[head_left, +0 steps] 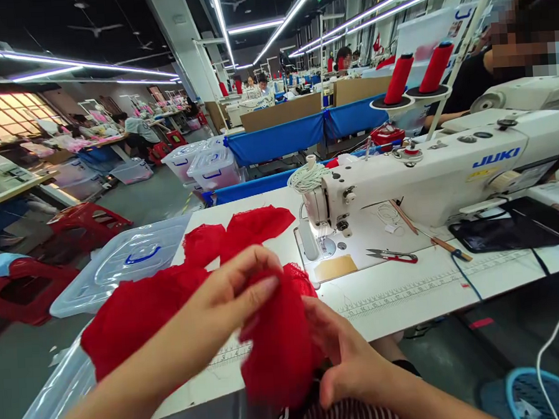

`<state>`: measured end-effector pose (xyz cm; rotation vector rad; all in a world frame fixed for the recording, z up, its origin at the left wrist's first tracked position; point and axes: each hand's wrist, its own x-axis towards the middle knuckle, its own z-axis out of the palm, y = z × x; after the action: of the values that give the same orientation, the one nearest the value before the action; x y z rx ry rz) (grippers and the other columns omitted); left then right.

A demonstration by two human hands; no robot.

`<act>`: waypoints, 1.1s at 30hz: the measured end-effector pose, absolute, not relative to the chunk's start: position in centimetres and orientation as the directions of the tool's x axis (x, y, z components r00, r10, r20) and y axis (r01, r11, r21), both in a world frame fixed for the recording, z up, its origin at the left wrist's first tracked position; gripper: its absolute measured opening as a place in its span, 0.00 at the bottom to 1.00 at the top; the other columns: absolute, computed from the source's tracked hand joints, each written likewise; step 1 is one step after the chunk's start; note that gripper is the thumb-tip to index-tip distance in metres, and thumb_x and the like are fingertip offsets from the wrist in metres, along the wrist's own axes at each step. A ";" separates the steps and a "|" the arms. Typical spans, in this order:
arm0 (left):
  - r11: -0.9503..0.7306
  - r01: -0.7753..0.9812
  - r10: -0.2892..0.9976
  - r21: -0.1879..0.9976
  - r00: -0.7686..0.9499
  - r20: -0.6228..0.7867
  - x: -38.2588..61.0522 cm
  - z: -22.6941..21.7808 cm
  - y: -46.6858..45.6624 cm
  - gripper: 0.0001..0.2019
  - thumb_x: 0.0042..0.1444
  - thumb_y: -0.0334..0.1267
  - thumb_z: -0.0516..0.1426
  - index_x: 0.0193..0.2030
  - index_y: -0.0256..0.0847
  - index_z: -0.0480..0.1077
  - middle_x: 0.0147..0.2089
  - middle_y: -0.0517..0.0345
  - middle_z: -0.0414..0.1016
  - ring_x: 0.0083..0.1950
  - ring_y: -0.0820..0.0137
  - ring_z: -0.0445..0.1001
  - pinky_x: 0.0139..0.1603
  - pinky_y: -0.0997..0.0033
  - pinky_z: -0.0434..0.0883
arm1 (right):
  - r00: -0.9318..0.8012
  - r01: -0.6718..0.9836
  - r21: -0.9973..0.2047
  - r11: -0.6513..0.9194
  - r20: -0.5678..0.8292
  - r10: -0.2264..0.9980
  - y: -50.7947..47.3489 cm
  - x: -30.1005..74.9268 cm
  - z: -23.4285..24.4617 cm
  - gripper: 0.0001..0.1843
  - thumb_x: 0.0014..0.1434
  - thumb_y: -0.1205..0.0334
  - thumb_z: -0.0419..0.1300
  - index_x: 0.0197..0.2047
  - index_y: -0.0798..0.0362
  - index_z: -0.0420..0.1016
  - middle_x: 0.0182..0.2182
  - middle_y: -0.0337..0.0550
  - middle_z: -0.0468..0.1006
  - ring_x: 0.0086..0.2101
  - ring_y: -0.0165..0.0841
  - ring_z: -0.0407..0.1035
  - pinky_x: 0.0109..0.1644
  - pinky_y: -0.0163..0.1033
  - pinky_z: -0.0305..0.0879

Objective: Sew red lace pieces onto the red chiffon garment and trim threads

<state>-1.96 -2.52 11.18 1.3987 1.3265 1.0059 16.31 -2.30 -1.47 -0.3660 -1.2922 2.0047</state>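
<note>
Left hand (232, 293) pinches a red fabric piece (280, 359) between thumb and fingers over the near edge of a white sewing table (383, 320), while the right hand (350, 356), thumb spread from curved fingers, is at the cloth's right side; whether its fingertips touch it cannot be told. From left, a red stool (53, 268) stands near a clear lidded bin (109, 268) with a blue handle. More red cloth (144, 316) lies heaped beyond the left forearm. Right of the held piece stands a white JUKI sewing machine (427, 170), with thread snips (394, 255) and a wooden-handled tool (453, 248) lying in front.
</note>
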 end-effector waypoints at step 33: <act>-0.061 0.996 0.960 -0.066 0.041 -0.276 -2.5 0.8 0.1 0.15 0.64 0.44 0.44 0.41 0.43 0.69 0.37 0.49 0.79 0.40 0.53 0.77 0.33 0.62 0.65 | -0.591 0.405 -0.873 0.271 -0.024 0.807 6.4 24.5 -1.8 0.09 0.59 0.66 0.54 0.42 0.54 0.72 0.41 0.42 0.77 0.42 0.35 0.70 0.47 0.38 0.61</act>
<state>-2.53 0.05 0.82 2.1572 2.0473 -0.3729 24.50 6.37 -1.78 -1.0935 -2.1198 1.2614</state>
